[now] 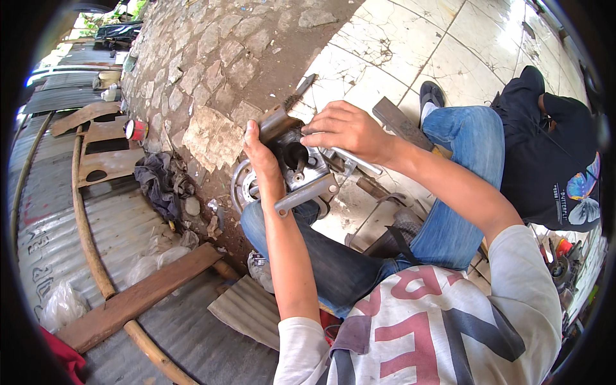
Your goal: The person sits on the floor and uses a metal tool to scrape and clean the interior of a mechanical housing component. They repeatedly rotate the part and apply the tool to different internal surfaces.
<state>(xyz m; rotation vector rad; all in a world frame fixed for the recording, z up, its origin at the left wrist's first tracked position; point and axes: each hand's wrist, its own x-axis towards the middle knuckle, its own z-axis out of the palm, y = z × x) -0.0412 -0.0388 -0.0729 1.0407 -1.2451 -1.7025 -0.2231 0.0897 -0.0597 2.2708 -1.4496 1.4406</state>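
A grey metal machine assembly (308,170), which looks like an engine part, rests over my left thigh. It has a dark round opening, a light metal lever arm (308,194) at its near side and a round ring-shaped plate (243,184) at its left. From its far end juts a brownish metal tube (277,123), with a coiled, pointed metal piece (300,91) beyond. My left hand (263,154) is wrapped against the assembly's left side, thumb up. At the top right of the assembly, my right hand (346,131) has its fingers bent and pressed together; what they pinch is hidden.
Metal bars (401,122) and tools lie on white tiles (359,77) between my legs and ahead. A person in black (545,151) sits at my right. At left are corrugated metal sheets (77,237), a wooden plank (141,295), a dark cloth (160,186) and a red can (136,130).
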